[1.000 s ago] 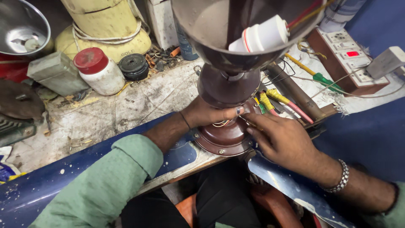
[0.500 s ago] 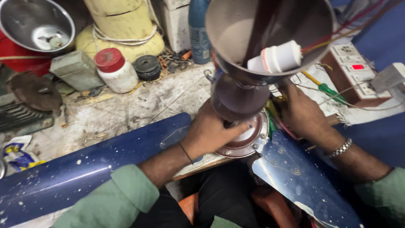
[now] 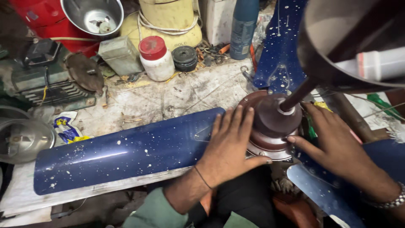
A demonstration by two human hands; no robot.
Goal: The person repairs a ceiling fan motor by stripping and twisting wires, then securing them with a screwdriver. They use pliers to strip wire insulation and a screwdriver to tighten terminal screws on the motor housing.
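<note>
At center, a brown fan motor (image 3: pixel 274 122) rests on the surface (image 3: pixel 168 95), its blue blade (image 3: pixel 122 152) pointing to nine o'clock. Our left hand (image 3: pixel 230 145) lies flat with spread fingers; our right hand (image 3: pixel 337 143) cups the motor's three o'clock side. We should steady it evenly.

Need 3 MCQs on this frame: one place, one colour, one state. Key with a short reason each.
1. The left hand lies
A. flat on the blue fan blade
B. on the steel bowl
C. in the air

2. The white jar has a lid coloured
A. green
B. red
C. black

3. The right hand is
A. clenched around a screwdriver
B. open, fingers against the brown motor housing
C. off the fan

Key: A, palm lies on the blade root; B, its cap is red; B, fingertips touch the housing rim, nothing gripped.
</note>
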